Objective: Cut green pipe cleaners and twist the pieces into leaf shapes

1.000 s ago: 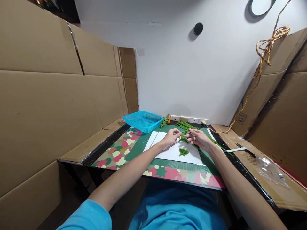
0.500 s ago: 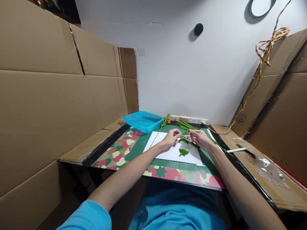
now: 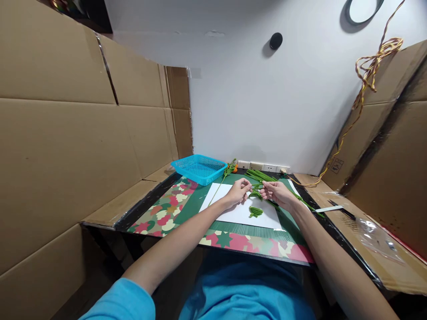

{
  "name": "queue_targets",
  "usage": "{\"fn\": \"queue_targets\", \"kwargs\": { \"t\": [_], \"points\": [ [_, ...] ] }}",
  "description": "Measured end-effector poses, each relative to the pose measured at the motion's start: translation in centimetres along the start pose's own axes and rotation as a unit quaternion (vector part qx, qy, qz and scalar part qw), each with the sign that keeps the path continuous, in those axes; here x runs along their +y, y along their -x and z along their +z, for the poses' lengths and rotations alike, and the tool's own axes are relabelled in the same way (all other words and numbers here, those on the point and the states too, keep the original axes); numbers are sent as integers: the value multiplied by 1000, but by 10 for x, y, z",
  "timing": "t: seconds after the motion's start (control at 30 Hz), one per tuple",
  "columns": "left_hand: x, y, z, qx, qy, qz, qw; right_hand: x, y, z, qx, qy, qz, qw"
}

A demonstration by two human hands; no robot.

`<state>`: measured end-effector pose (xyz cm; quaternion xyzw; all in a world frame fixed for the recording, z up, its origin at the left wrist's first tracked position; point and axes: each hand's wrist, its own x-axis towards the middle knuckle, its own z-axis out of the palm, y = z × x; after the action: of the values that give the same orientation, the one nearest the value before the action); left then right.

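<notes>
Grip: left hand (image 3: 237, 192) and right hand (image 3: 277, 194) both pinch green stem (image 3: 256, 194) over white sheet (image 3: 267, 220), now drawn closer together.

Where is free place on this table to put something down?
Free: the camouflage-patterned mat between the blue plastic basket and the front edge; the white paper sheet, its near strip. Crowded: where left hand and right hand pinch a green stem piece, and the green stem bundle behind.

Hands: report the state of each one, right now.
Left hand: closed, pinching the green stem.
Right hand: closed, pinching the same green stem.
</notes>
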<state>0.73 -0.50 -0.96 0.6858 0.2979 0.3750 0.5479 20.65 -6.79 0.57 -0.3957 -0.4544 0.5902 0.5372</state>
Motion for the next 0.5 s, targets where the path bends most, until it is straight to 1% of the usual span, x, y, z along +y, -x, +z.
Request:
{"fn": "queue_targets", "kwargs": {
  "t": [0.2,0.3,0.5],
  "points": [
    [1,1,0,-2,11,-4,1000,0,1,1,-17,1,-7,1000],
    [1,1,0,-4,15,-4,1000,0,0,1,-14,2,-13,1000],
    [0,2,1,-36,1,-7,999,-1,1,2,-12,1,-8,1000]
  ]
}}
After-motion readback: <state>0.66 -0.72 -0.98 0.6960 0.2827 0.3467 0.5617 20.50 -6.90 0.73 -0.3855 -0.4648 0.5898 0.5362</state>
